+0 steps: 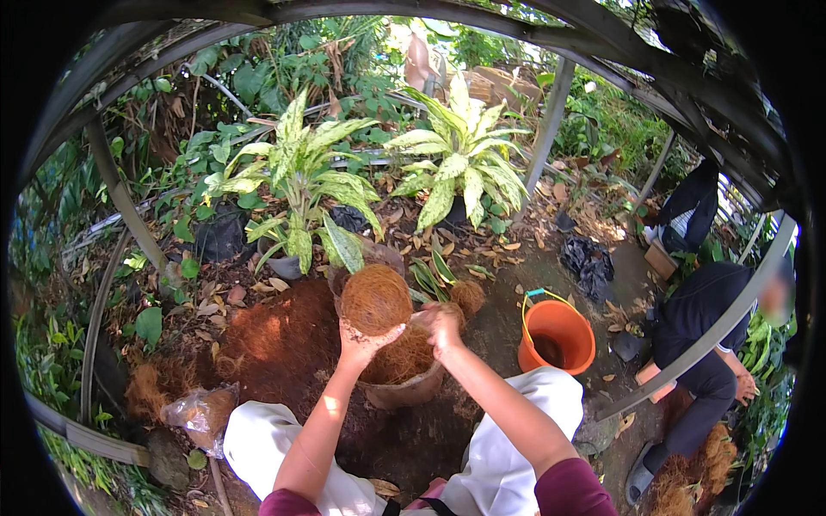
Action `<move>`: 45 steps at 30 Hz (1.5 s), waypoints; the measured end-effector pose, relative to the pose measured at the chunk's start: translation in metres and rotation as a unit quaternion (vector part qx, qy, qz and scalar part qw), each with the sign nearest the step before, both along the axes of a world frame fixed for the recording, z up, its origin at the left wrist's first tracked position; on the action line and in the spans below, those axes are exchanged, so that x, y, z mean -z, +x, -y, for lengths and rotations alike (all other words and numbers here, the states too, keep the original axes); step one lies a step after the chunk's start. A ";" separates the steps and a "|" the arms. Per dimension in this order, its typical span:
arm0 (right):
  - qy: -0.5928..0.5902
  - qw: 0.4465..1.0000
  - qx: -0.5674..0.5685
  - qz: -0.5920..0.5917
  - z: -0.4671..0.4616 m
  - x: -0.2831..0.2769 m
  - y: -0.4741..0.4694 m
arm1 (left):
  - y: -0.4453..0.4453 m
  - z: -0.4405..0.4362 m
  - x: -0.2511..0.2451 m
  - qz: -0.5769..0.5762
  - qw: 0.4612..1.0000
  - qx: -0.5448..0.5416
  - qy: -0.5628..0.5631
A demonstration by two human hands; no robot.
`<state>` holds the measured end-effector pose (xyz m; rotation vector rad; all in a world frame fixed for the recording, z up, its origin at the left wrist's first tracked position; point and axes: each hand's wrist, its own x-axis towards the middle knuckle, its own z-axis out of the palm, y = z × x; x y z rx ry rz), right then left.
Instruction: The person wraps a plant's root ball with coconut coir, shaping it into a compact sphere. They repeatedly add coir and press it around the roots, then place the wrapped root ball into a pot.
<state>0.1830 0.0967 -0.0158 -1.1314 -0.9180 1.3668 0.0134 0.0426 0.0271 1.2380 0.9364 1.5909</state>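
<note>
My left hand (366, 340) holds up a round ball of brown coconut fibre (376, 300), its palm and fingers cupped under the lower side. To its right is my right hand (444, 330), fingers bent and drawn together, apart from the ball. Whether a thin strand lies between those fingers is too small to tell. Below both hands stands a round pot (406, 393) with loose coconut fibre (401, 356) in it. Just past my right hand, a smaller fibre ball (467, 296) lies near long green-edged leaves (426, 278).
An orange bucket (558, 332) stands to the right. Two potted variegated plants (300, 180) grow ahead. Brown fibre (277, 342) and a clear plastic bag (203, 416) lie at left. Black plastic (588, 261) lies behind the bucket. Another person (700, 322) sits at right beyond a curved post (703, 355).
</note>
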 end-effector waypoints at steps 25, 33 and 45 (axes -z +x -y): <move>-0.061 0.963 -0.092 -0.247 0.038 -0.083 -0.031 | 0.013 0.003 -0.001 -0.011 0.997 0.045 0.068; 0.190 0.974 -0.077 0.095 0.042 -0.097 -0.019 | 0.008 0.013 -0.024 -0.427 0.875 -0.175 0.146; -0.095 0.933 -0.133 -0.321 0.028 -0.084 0.007 | -0.034 -0.016 -0.028 -0.017 0.981 -0.104 0.163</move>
